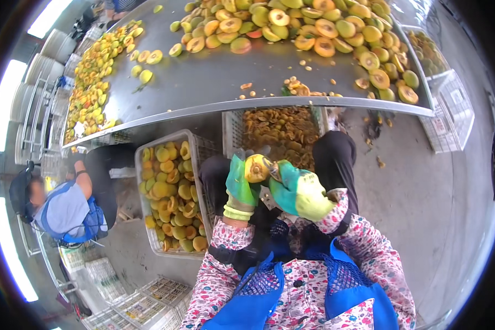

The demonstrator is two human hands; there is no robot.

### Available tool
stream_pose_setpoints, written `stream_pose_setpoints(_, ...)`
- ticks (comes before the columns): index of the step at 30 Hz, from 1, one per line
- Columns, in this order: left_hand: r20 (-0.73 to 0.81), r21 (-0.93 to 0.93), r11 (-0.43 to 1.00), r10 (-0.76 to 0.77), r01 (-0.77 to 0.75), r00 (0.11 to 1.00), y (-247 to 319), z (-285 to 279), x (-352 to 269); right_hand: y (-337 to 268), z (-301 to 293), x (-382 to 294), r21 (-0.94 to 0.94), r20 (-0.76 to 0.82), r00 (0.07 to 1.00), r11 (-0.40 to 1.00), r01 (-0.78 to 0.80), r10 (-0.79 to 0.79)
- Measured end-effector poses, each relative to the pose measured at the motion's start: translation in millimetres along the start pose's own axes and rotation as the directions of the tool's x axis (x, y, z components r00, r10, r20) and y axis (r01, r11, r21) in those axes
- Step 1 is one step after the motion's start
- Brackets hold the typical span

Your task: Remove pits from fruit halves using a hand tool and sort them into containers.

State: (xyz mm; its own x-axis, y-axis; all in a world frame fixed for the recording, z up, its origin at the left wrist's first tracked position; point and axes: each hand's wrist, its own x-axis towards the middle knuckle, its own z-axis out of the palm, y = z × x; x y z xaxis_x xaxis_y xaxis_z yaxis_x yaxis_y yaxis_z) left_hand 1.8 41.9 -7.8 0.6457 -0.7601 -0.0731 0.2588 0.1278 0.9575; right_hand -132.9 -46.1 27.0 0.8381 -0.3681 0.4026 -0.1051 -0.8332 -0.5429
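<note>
My gloved left hand [241, 181] is closed on a cut fruit half [257, 168], its cut face turned up towards me. In my gloved right hand [299, 189] is a small metal tool [274, 170], its end close against the right side of that fruit; the tool's exact kind cannot be told. Below both hands, between my knees, a plastic crate [233, 132] holds brown pits and scraps [280, 128]. Beyond it, the metal table [214, 82] bears a large heap of halved yellow-green fruit [280, 18].
A white crate of fruit halves [171, 194] stands left of my knee. Farther left sits a co-worker [72, 202] near a second fruit heap [88, 86]. Stacked crates [142, 305] are at lower left, and another white crate [449, 111] is beyond the table's right corner.
</note>
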Motion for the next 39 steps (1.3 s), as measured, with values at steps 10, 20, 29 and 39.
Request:
stream_pose_setpoints(10,0.085,0.295,0.936,0.173,-0.191,0.981,5,33,-9,-2,6,-18,-0.009,0.065,0.975,0.977,-0.213,0.213)
stream_pose_setpoints(20,0.296,0.668,0.679,0.132,-0.304,0.946,-18,5,-5,11,12,-37,-0.011,0.036,0.994,0.994,-0.106,0.107)
stream_pose_setpoints(29,0.159,0.295,0.954,0.012,-0.059,0.987,-31,18,-8,10,6,-40,-0.086,0.041,0.982,0.98,-0.182,0.186)
stream_pose_setpoints(39,0.086,0.26,0.95,-0.202,0.174,0.976,-8,32,7,25,15,-49,0.019,0.077,0.995,0.998,-0.064,0.062)
